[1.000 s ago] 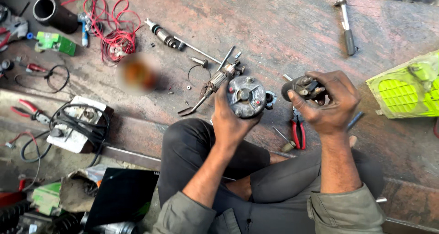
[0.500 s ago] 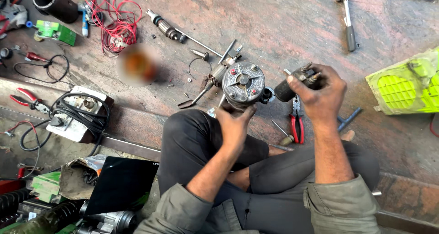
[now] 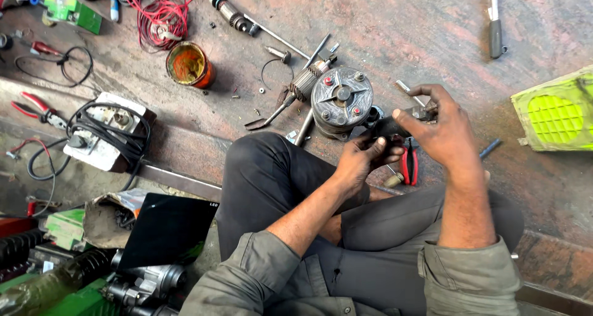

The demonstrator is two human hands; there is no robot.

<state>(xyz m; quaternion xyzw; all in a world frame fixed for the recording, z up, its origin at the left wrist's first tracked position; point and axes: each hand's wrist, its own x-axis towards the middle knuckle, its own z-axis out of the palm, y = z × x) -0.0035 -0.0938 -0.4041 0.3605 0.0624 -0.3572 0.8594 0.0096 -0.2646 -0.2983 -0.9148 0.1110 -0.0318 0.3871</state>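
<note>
The left hand (image 3: 357,165) grips the underside of a round grey motor housing (image 3: 341,101), fingers curled up around its lower edge, so the housing sits just above and beyond the hand with its flat end plate facing the camera. Red and silver studs dot that plate. The right hand (image 3: 440,126) is closed on a small dark metal part (image 3: 395,126) held just to the left of its fingertips, right beside the housing; whether the part touches the housing cannot be told. Both hands hover over the person's crossed legs in dark trousers (image 3: 383,229).

Directly below the right hand lie red-handled pliers (image 3: 407,165) on the rusty metal floor (image 3: 395,26). Just beyond the left hand, behind the housing, rests an armature with copper windings (image 3: 304,83) beside a long thin rod (image 3: 277,38). Further out to the left of the left hand stands an orange tin (image 3: 189,65), and past it a tangle of red wire (image 3: 159,10). Well to the right of the right hand lies a yellow-green perforated cover (image 3: 556,112). Far beyond the right hand a dark-handled tool (image 3: 495,26) lies alone.
</note>
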